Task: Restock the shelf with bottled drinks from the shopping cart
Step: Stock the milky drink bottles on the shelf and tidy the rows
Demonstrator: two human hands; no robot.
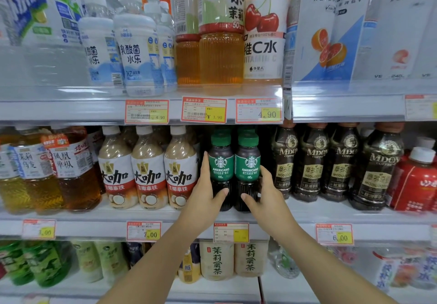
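Note:
Two dark coffee bottles with green caps and green "Americano" labels stand side by side at the front of the middle shelf (319, 211). My left hand (203, 199) holds the left Americano bottle (221, 161), fingers up along its left side and thumb across its dark lower front. My right hand (267, 199) holds the right Americano bottle (248, 164) the same way from the right, thumb on the front. More green caps show behind these two. The shopping cart is out of view.
Milk-coffee bottles (181, 176) stand close on the left, and dark MDO coffee bottles (283, 161) close on the right. The upper shelf rail with price tags (204, 112) hangs just above the caps. Jasmine tea bottles (216, 258) fill the shelf below.

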